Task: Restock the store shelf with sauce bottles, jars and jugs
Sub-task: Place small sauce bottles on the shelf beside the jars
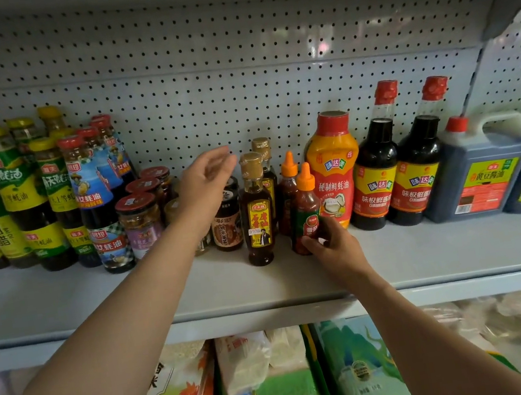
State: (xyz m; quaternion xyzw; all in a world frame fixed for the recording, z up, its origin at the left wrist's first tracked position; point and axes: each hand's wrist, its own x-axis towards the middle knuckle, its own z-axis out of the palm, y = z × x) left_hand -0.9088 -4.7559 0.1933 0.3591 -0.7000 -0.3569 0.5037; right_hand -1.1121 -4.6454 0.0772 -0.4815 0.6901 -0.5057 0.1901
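My right hand [331,244] grips the lower part of a small red sauce bottle with an orange nozzle cap [304,204], which stands on the grey shelf [131,296]. A second bottle of the same kind [289,182] stands just behind it. My left hand [208,178] hovers open above a dark-lidded jar [227,223], holding nothing. Right of that hand stands a brown bottle with a gold cap and yellow label [256,211], with another like it [266,165] behind.
Tall oyster sauce bottles [96,203] and red-lidded jars [140,223] fill the shelf's left. On the right stand an orange squeeze bottle [334,165], two dark soy bottles [373,162], and jugs [480,169]. Rice bags [275,386] lie on the shelf below. A pegboard [233,75] backs the shelf.
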